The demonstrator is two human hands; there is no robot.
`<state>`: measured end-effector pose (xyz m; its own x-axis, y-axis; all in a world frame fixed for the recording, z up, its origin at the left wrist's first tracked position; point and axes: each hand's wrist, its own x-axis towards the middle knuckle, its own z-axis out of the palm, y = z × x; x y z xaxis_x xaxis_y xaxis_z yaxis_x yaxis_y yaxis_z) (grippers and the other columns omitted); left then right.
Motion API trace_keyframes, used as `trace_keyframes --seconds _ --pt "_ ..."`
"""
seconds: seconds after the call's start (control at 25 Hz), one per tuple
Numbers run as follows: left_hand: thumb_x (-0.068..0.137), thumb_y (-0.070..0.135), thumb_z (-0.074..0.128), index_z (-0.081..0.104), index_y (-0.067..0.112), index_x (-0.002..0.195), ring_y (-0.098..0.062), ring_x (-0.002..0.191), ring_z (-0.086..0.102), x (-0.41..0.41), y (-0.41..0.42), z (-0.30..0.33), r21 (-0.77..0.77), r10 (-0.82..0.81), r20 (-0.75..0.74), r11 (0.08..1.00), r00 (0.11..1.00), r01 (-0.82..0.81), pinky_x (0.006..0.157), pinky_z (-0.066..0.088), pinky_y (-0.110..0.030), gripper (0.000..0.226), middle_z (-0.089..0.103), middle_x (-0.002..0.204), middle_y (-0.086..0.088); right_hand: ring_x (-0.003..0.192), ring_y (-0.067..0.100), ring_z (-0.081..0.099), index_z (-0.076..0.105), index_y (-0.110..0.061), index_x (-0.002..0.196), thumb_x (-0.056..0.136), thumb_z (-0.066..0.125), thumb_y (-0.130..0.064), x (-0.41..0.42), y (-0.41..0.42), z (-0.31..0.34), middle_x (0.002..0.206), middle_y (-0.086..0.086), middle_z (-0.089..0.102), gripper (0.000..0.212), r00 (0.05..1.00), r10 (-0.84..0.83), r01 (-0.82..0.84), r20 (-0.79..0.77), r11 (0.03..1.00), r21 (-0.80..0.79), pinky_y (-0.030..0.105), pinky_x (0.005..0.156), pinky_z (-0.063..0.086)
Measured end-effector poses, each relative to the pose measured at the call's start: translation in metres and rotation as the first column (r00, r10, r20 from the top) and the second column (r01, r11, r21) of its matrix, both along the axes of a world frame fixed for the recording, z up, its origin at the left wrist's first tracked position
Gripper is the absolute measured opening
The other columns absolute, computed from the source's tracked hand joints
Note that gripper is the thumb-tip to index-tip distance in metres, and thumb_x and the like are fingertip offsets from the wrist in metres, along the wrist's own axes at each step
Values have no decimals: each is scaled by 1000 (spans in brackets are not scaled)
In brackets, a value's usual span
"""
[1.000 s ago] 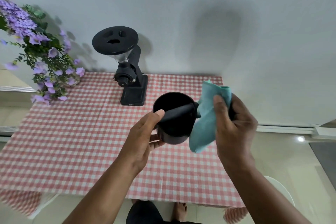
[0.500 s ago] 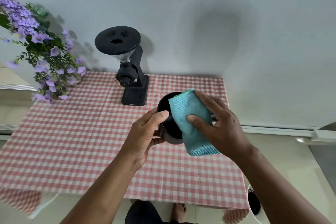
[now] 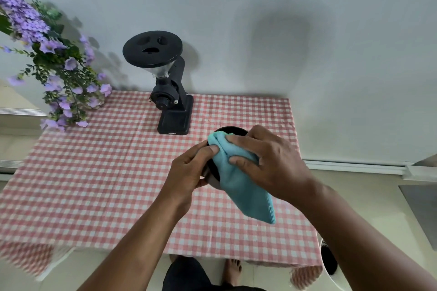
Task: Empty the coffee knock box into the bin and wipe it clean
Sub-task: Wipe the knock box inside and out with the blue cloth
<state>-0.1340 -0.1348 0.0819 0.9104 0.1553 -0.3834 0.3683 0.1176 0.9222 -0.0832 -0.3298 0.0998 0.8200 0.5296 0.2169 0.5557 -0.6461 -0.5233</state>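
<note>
Head view: at far left I see a spray of purple artificial flowers point(image 3: 54, 64), then a black coffee grinder point(image 3: 170, 92) on the red-and-white checked tablecloth point(image 3: 94, 172). My left hand point(image 3: 189, 172) cups the round black knock box point(image 3: 214, 173) from its left side, thumb on the rim, holding it above the table. My right hand point(image 3: 272, 163) presses a folded turquoise microfibre cloth point(image 3: 241, 184) over its mouth, fingers spread. The cloth hides most of the box. A white bin point(image 3: 331, 274) is cut off behind my right forearm.
</note>
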Motion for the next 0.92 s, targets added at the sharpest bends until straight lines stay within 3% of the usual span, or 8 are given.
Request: trace_keyframes --seconds 0.08,0.2,0.36,0.48,0.64,0.76,0.84,0.92 --pt "95 32 69 79 36 119 -3 88 78 -2 4 -2 -9 41 23 999 999 -41 68 61 -18 26 83 105 11 88 18 62 68 -36 136 99 66 -40 11 -8 7 98 -7 59 38 999 -17 14 -27 993 -113 35 76 50" --pt "90 33 76 78 39 122 -4 103 77 -4 4 -4 12 46 40 999 998 -47 81 61 -22 32 81 116 13 88 16 64 74 -40 123 98 64 -36 19 -22 12 90 -10 60 27 995 -44 30 -86 987 -159 37 79 52" --pt "94 30 74 79 37 118 2 95 77 -2 -3 1 -20 -3 32 1000 999 4 67 59 -11 25 83 108 16 80 19 64 78 -31 118 91 69 -37 14 -16 16 90 -6 65 29 996 -56 54 66 998 27 34 70 51" --pt "94 28 74 80 34 119 4 89 77 -1 0 2 -4 -19 21 1000 1000 19 63 58 -10 26 84 105 14 78 22 65 77 -24 108 89 75 -38 21 -2 10 87 -3 66 24 993 -1 9 115 998 -68 36 68 53" --pt "88 33 80 79 33 120 4 91 77 0 9 2 -10 46 16 999 999 -46 68 58 -13 32 84 109 11 81 24 68 73 -23 94 83 75 -33 33 -14 11 86 -4 72 16 978 -197 203 67 975 -90 36 72 53" --pt "91 33 77 80 34 116 6 83 77 2 9 3 -33 -25 -26 999 999 24 69 56 -16 25 84 100 16 78 24 66 76 -19 94 80 76 -30 29 -1 11 83 0 70 17 991 30 -19 133 997 -81 34 69 52" --pt "92 32 76 80 33 115 7 78 76 1 6 4 -35 -78 -50 996 996 76 67 56 -16 23 83 97 18 76 23 62 75 -17 94 82 80 -28 32 13 7 83 2 66 18 950 208 -168 233 969 -179 31 65 47" --pt "93 32 75 81 33 114 7 75 76 2 6 4 -41 -50 -59 998 997 48 72 55 -22 23 84 96 18 76 25 62 71 -16 95 84 81 -33 42 19 4 84 2 66 23 953 179 -132 245 972 -195 32 65 46"
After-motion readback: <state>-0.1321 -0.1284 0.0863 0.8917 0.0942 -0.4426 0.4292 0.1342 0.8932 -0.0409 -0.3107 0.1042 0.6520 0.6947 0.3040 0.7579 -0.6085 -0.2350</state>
